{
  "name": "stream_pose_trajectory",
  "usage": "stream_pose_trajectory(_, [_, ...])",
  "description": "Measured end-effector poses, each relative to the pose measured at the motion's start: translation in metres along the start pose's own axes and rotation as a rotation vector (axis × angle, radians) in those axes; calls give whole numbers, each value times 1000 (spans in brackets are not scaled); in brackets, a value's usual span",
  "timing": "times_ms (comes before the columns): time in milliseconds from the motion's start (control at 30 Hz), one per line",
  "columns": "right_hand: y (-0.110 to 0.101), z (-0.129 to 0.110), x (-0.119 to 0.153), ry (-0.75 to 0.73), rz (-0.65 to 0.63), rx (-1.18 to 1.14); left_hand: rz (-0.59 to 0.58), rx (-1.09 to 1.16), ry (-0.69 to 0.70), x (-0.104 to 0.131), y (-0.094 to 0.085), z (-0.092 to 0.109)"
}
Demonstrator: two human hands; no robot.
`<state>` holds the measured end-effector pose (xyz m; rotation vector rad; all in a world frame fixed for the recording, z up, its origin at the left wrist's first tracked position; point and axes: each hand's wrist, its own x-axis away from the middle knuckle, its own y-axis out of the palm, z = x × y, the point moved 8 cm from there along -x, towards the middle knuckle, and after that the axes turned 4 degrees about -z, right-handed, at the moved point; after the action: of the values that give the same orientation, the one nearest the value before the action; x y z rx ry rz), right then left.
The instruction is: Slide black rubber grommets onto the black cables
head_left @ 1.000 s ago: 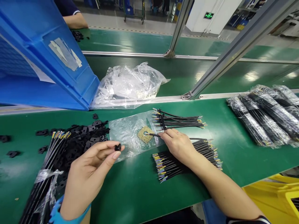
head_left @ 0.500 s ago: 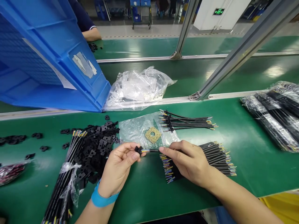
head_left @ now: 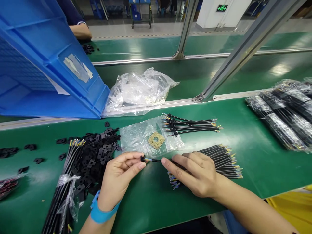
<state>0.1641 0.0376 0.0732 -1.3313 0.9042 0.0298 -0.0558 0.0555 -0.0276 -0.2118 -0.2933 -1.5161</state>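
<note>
My left hand [head_left: 123,177], with a blue band at the wrist, pinches a small black plastic part [head_left: 142,158] between thumb and fingertips. Thin coloured wires at the stripped end of a black cable [head_left: 156,160] meet that part. My right hand [head_left: 195,174] is closed on the cable, which runs under its fingers. Beneath the right hand lies a spread of black cables [head_left: 223,161] with bare coloured ends. Left of my left hand is a heap of loose black plastic parts [head_left: 90,162]. Farther back, several cables with black parts on their ends [head_left: 192,125] lie together.
A yellow square sponge [head_left: 156,140] rests on a clear plastic bag [head_left: 131,136]. A tied cable bundle [head_left: 63,185] lies at left, wrapped bundles [head_left: 280,117] at right. Behind are a blue crate [head_left: 80,84], crumpled plastic [head_left: 138,91] and a metal post [head_left: 234,48]. Someone's arm [head_left: 81,31] shows beyond.
The view has shifted slightly, so the scene sits a little farther left. The black part has turned in my left fingers and its wires show less. Both hands still hold their ends.
</note>
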Motion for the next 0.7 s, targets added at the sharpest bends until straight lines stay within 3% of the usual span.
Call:
stream_pose_trajectory(200, [4, -6, 6, -74, 50, -71, -163, -33, -11, 1, 25, 4])
stream_pose_trajectory(300, [5, -5, 8, -52, 91, -121, -136, -106, 140, 4, 28, 20])
stream_pose_trajectory(500, [8, 1, 1, 87, 82, -229, -108, -306, 587, 21, 31, 50])
stream_pose_trajectory(700, [16, 3, -2, 174, 49, -406, -181, -356, 740, 29, 40, 55])
